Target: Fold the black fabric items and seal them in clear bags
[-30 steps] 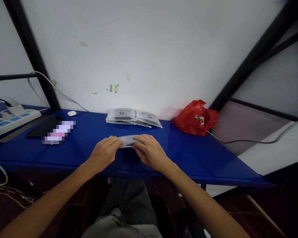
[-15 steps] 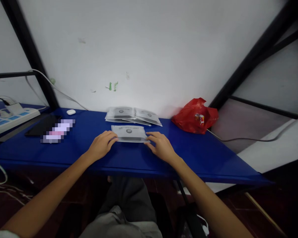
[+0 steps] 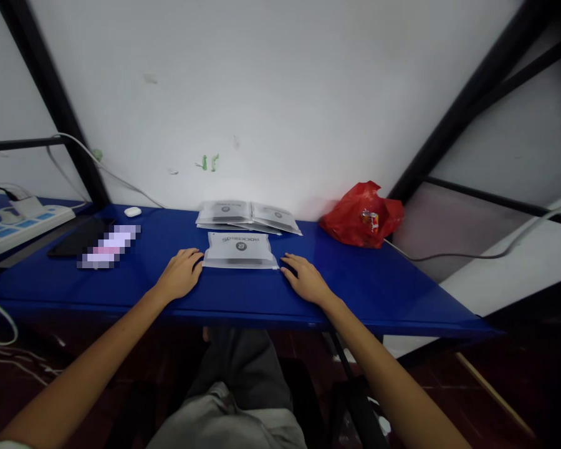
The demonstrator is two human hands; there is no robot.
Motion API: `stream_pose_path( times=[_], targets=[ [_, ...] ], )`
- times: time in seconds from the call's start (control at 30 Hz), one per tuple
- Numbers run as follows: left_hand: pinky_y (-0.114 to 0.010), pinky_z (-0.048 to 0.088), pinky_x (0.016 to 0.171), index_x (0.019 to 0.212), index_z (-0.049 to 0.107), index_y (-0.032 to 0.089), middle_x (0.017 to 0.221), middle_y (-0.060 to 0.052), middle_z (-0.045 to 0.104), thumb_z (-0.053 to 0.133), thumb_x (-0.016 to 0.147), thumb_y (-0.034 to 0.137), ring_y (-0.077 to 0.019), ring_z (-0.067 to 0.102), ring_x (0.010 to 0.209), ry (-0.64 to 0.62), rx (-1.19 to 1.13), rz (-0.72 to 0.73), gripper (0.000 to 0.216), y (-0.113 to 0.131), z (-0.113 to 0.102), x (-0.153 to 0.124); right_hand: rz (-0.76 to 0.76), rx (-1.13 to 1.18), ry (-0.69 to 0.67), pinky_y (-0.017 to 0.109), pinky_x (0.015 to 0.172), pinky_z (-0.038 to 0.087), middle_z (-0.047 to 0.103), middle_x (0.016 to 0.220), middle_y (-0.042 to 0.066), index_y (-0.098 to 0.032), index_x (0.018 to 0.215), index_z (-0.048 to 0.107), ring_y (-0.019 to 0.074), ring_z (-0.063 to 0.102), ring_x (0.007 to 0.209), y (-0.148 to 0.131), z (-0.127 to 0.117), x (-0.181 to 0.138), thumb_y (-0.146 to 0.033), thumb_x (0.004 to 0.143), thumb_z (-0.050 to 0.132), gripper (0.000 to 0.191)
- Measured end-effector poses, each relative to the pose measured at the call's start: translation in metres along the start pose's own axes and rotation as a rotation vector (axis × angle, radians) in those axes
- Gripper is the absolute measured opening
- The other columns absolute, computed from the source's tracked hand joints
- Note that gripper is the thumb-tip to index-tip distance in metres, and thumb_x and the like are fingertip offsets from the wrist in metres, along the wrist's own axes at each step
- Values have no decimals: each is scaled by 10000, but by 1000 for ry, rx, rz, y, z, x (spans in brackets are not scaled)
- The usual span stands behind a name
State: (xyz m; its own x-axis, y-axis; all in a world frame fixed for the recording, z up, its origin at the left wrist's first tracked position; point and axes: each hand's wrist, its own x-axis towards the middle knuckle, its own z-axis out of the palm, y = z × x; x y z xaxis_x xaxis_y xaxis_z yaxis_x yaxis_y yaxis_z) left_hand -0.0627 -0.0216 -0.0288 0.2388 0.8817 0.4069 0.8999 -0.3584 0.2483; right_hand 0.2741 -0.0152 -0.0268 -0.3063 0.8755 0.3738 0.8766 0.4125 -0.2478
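A frosted zip pouch (image 3: 238,251) with dark print and a dark item inside lies flat on the blue table, its printing upside down to me. Just left of it, my left hand (image 3: 181,274) rests on the tabletop, fingers loosely stretched and holding nothing. On the other side, my right hand (image 3: 305,277) lies with its fingers apart, close to the pouch's right edge. Behind, against the wall, several similar pouches (image 3: 225,212) are stacked in two overlapping piles.
To the right at the back sits a crumpled red plastic bag (image 3: 362,217). A white earphone case (image 3: 133,212), a dark tablet (image 3: 79,238) and a blurred-screen phone (image 3: 110,246) lie on the left, near a white power strip (image 3: 32,221). The blue table's (image 3: 257,302) front edge is nearest me.
Both hands have let go of the pouch's sides and moved slightly outward. The pouch now lies flat, its print more fully visible. The view has shifted slightly.
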Motion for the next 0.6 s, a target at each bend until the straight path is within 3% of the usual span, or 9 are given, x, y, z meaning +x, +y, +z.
stream_pose_path(
  times=[0.23,0.37,0.47,0.6],
  targets=[
    [-475,425,956,1109,626,143,1220,-144,596,351,893,292,-289,508,1156,17,-26,-9,380,0,-2,-1,-21,24,31,476,974,435,587,1260,153,-164,1168,612,264,524,1197,3,1,0,-312,895,473,340],
    [-437,403,965,1053,647,157,1197,-114,614,302,917,368,-264,518,1126,-15,-112,-93,427,1,-2,6,19,85,71,449,956,442,627,1200,138,-174,1020,678,247,556,1154,-3,0,6,-323,907,443,300],
    [-390,412,944,907,678,182,1102,-89,662,338,901,430,-236,566,1041,-2,-192,-172,421,5,2,18,79,142,100,429,938,449,660,1133,134,-174,838,707,243,589,1102,-13,1,18,-352,894,460,309],
    [-361,436,890,674,646,199,977,-76,691,473,827,378,-233,605,949,40,-231,-271,293,14,6,33,187,208,93,427,918,459,695,1031,124,-185,620,666,257,624,1044,-23,4,33,-265,810,564,231]
  ],
)
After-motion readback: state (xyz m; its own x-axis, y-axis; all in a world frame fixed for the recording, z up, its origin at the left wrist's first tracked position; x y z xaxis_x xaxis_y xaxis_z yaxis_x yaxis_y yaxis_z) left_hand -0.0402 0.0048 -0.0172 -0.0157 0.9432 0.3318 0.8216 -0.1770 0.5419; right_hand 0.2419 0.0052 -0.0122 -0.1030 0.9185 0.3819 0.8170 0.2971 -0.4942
